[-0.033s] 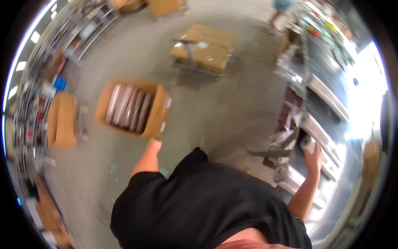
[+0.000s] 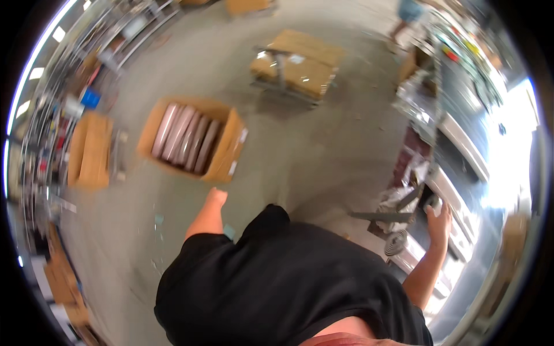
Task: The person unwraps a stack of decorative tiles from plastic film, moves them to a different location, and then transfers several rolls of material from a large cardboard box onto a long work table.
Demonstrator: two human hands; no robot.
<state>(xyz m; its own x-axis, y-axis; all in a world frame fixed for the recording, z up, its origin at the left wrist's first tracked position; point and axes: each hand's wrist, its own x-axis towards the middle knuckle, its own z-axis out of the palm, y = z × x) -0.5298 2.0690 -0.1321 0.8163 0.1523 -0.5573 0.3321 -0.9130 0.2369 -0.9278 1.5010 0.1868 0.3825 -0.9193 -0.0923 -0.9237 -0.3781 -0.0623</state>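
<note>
The right hand [image 2: 440,224] rested on a grey machine [image 2: 456,190] at the right, its fingers curled on a small pale part there; whether it gripped the part I could not tell. The left hand [image 2: 217,198] hung free and blurred, near an open box [image 2: 225,155] of tubes [image 2: 184,137] on the floor. A wrapped pallet [image 2: 300,63] stood farther away.
</note>
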